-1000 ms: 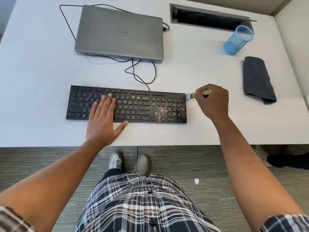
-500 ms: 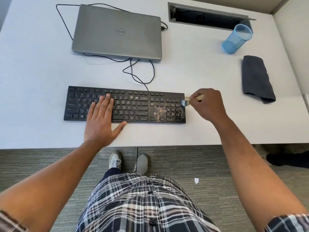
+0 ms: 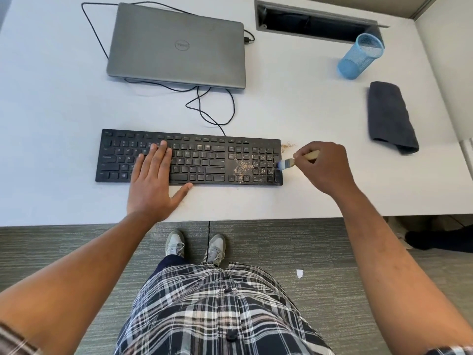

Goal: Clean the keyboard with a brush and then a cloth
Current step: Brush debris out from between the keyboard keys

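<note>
Right hand (image 3: 325,167) is pinching a small brush (image 3: 288,163) by the handle, bristles touching the right edge of the keyboard (image 3: 189,157), mid-frame on the white surface (image 3: 64,103). Left hand (image 3: 153,180) is lying flat and spread over the letter keys, pinning the board down. The cloth (image 3: 390,116) is sitting folded at the right of the frame, well apart and looking untouched.

What I'm guessing could go sideways: the crumbs (image 3: 243,165) are sitting thick around the numpad, and a hard flick is probably going to drive grit down between the keys instead of off the edge. There's also a little pile (image 3: 288,146) on the surface just past the upper right corner of the keyboard, so the mess is likely just relocating, and the cloth could end up smearing it around. If the left hand lets up, the board may be skating leftward under the strokes.

Hard to make out: the bristles are blurring, most of the handle is hiding inside the fist, and the key legends are too small to read. The left palm is covering a chunk of keys, so no telling whether there's dirt under there.
</note>
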Demonstrator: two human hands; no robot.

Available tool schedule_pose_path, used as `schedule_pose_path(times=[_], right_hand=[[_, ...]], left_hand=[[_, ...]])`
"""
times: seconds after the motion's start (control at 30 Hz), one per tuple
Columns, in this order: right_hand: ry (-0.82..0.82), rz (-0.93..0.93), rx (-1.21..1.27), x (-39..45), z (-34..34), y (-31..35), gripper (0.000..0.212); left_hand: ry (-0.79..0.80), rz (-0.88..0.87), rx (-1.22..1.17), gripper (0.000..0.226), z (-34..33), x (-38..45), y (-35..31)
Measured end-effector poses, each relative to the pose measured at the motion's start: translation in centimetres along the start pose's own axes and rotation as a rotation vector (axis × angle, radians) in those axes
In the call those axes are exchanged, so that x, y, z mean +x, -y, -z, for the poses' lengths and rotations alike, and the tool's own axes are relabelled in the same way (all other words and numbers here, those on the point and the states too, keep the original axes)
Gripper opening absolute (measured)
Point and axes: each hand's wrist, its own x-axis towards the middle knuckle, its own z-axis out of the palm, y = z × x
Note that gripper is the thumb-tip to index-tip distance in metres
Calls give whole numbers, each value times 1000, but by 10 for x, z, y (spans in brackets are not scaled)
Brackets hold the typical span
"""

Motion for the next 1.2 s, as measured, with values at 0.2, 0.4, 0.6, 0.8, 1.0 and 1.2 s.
schedule_pose_path(times=[0.2,0.4,0.6,0.8,1.0,1.2], right_hand=[[79,-21,-30,-7,0,-2,17],[195,-31,-50,-13,-1,2,17],[171,-81,12,-12,2,5,14],[-118,-105,266,-2,4,15,12],[-138,-192,238,13,-17,28,17],[-161,-233,293,17,-22,33,18]], left_hand=[[-5,-3,-12,100,0,0,0],[-6,-4,-15,100,0,0,0],[-8,-3,-21,100,0,0,1],[-8,-2,-17,100,-1,-1,0],[-17,-5,-23,100,0,-1,0],[-18,-6,-22,100,0,-1,0]])
